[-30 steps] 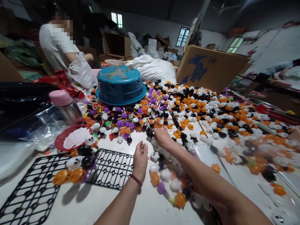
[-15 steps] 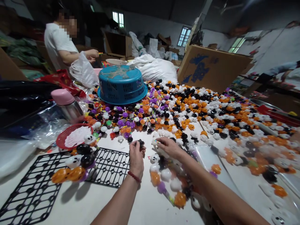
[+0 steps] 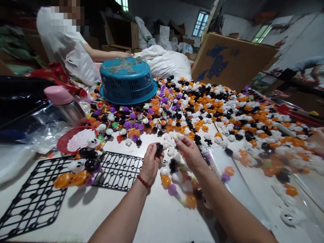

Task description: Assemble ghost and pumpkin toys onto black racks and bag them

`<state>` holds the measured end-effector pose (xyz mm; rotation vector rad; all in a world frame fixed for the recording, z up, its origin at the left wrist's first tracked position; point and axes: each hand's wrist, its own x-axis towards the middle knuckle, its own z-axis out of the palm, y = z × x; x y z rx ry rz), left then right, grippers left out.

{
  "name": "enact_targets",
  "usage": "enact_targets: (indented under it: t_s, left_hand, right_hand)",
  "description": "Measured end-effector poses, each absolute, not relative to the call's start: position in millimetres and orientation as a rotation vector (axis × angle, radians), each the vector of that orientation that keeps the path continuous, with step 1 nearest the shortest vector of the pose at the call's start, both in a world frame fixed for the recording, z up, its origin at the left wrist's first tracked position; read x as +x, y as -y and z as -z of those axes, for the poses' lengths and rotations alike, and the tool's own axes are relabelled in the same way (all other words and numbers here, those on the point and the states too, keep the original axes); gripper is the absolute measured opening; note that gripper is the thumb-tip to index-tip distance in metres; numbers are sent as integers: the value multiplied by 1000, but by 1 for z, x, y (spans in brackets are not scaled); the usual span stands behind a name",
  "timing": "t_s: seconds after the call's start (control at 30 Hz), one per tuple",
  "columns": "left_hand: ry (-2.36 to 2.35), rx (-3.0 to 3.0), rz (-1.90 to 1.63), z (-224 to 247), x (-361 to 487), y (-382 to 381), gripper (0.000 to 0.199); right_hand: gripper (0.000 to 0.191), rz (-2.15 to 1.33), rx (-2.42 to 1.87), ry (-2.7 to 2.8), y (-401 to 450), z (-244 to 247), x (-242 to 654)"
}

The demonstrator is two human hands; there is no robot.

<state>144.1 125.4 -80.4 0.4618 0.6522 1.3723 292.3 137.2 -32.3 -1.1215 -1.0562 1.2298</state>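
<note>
My left hand (image 3: 151, 161), with a red bead bracelet at the wrist, is closed on a small black piece (image 3: 159, 149) at the middle of the table. Just right of it, my right hand (image 3: 187, 151) pinches a small item with a blue-green bit showing, too small to name. The two hands are a short way apart. Below my right hand lies a curved string of pieces, with an orange pumpkin (image 3: 191, 201) and a purple piece (image 3: 172, 190). White pieces (image 3: 168, 140) sit between and just beyond the fingertips.
Black plastic grids (image 3: 32, 195) lie at left, bearing pumpkins (image 3: 82, 178) and skulls. Behind are a red basket (image 3: 62, 141), a pink-lidded flask (image 3: 72, 113), an upturned blue basket (image 3: 128, 82) and a wide heap of pieces. A person in white stands at back left.
My left hand has moved right, turning the black piece into clearer view. My right hand has risen slightly. The view has shifted, and the person at back left has stretched an arm rightward.
</note>
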Motion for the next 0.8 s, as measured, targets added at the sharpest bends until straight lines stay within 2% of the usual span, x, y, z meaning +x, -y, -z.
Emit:
enact_targets:
  t_s: [0.2, 0.53, 0.8]
  left_hand:
    - [-580, 489, -1303, 79, 148, -121, 27]
    - [-615, 598, -1270, 79, 150, -119, 30]
    - [-953, 1017, -1303, 75, 146, -115, 34]
  right_hand:
    - [31, -1201, -1113, 932, -131, 28, 290]
    - [31, -1144, -1206, 1079, -124, 35, 291]
    - [38, -1185, -1312, 1193, -118, 23, 288]
